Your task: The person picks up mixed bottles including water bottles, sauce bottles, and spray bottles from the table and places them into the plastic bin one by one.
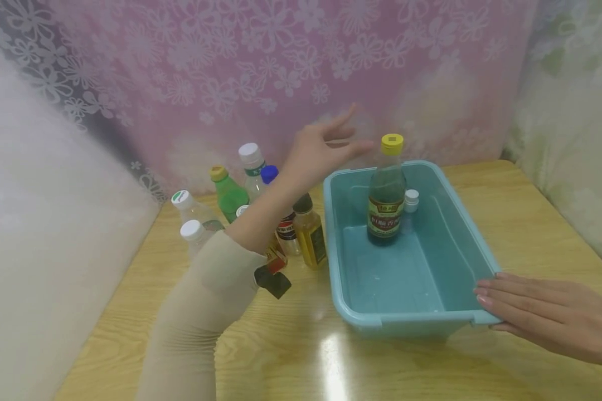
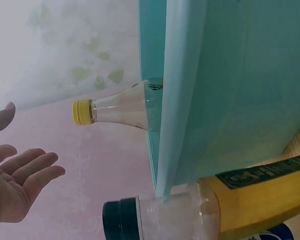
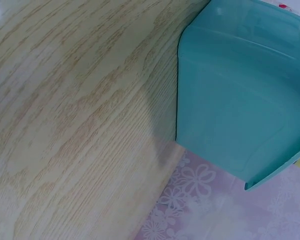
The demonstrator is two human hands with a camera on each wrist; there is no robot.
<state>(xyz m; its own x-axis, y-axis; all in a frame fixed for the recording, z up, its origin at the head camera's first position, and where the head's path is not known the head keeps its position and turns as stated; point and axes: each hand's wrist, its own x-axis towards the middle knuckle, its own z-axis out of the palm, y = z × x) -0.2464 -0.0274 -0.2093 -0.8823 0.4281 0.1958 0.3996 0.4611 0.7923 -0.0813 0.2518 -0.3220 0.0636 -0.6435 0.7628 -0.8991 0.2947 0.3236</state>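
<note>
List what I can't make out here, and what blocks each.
Head view: lower part of the front white-capped bottle, behind the left sleeve.
Head view: part of the small bottle in the basin, behind the tall bottle.
Left wrist view: the tall bottle's base, behind the basin's wall.
Left wrist view: part of the left hand, cut by the picture edge.

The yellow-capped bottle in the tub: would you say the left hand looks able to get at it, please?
Probably yes: the open left hand is near the bottle, whose yellow cap rises above the tub rim, with nothing visible between.
</note>
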